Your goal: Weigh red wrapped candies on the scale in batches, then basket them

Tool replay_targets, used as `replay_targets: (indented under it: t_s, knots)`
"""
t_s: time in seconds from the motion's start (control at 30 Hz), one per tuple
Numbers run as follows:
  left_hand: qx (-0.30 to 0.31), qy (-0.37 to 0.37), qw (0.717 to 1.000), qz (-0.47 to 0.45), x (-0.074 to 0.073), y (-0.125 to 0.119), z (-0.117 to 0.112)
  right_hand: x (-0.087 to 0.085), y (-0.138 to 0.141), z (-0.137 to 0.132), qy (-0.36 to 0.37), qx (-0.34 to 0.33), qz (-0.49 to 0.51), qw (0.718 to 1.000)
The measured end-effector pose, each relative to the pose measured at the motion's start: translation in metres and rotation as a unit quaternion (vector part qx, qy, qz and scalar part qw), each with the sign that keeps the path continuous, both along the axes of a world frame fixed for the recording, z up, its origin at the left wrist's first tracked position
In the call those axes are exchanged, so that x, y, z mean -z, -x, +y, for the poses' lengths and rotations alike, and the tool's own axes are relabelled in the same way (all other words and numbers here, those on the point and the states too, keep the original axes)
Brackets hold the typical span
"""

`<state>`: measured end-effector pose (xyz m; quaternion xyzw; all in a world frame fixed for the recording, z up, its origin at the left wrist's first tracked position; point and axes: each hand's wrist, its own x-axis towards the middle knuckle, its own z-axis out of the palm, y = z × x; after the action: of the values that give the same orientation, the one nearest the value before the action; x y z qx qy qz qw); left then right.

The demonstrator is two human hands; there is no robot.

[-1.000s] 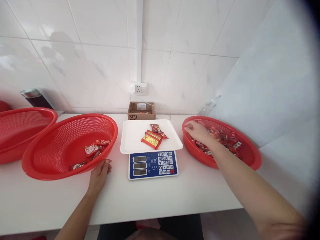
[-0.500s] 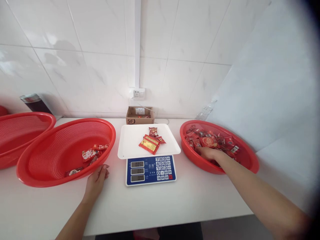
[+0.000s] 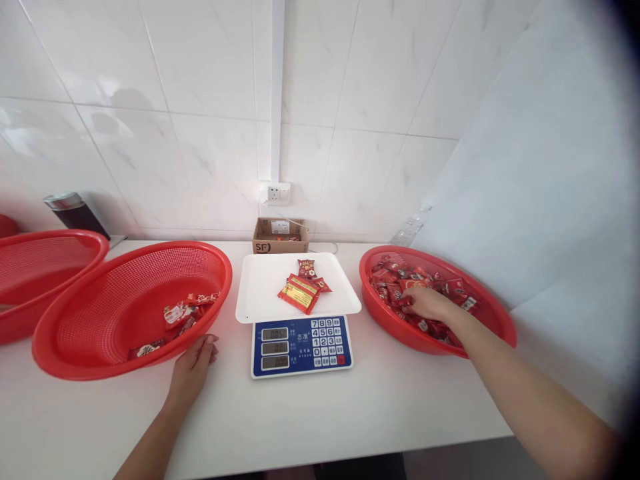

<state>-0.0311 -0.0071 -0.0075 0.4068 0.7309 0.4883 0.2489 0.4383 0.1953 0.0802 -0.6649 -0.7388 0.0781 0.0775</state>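
My right hand [image 3: 426, 303] is inside the right red basket [image 3: 367, 293], just above a heap of small red snack packets [image 3: 453, 287]. Its fingers are pinched on a small red packet [image 3: 406, 304], mostly covered by the fingertips. My left hand [image 3: 194, 367] rests on the table at the near right rim of the left red basket [image 3: 125, 267]; its fingers are loosely curled, and nothing shows in them. Between the hands stands a digital scale [image 3: 303, 347]. On its white tray [image 3: 260, 287] lie a red-and-gold packet [image 3: 300, 293] and smaller red packets [image 3: 307, 268].
Several packets [image 3: 180, 317] lie in the left basket's right side. Another red basket [image 3: 55, 237] adjoins it at far left, with a dark flask [image 3: 77, 215] behind. An open cardboard box [image 3: 265, 247] stands behind the scale, below a wall socket [image 3: 275, 193]. Clear plastic [image 3: 410, 227] leans at back right.
My right hand has risen slightly out of the heap, with a small red packet now showing at its fingertips. My left hand stays by the left basket. The view has tilted up slightly.
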Motion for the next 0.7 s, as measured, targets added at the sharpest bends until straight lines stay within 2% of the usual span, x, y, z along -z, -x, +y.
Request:
replay_targets:
  t_s: [0.1,0.2,0.27,0.37,0.43,0.53,0.6,0.7]
  knots:
    - [0.001,0.006,1.000,-0.003,0.000,0.001,0.000,-0.023,0.010,-0.003,-0.037,0.007,0.021,0.999]
    - [0.003,0.016,1.000,0.001,0.003,0.003,0.000,-0.043,0.040,-0.011,-0.120,0.002,0.169,0.978]
    - [0.002,0.017,1.000,0.006,0.005,0.005,0.000,-0.047,0.070,-0.018,-0.108,-0.041,0.277,0.954]
    - [-0.001,0.011,1.000,0.006,0.006,0.005,0.001,-0.041,0.120,-0.023,-0.033,-0.108,0.363,0.925]
    - [0.002,0.007,1.000,0.007,0.005,0.005,0.000,-0.035,0.148,-0.023,0.002,-0.133,0.379,0.916]
    - [0.004,0.001,1.000,0.008,0.003,0.003,0.000,-0.034,0.174,-0.021,-0.005,-0.144,0.337,0.930]
    - [0.004,-0.003,1.000,0.004,0.002,0.002,-0.001,-0.037,0.177,-0.021,-0.030,-0.146,0.303,0.941]
    - [0.008,-0.008,1.000,-0.002,0.001,0.001,-0.001,-0.040,0.159,-0.028,-0.052,-0.147,0.286,0.945]
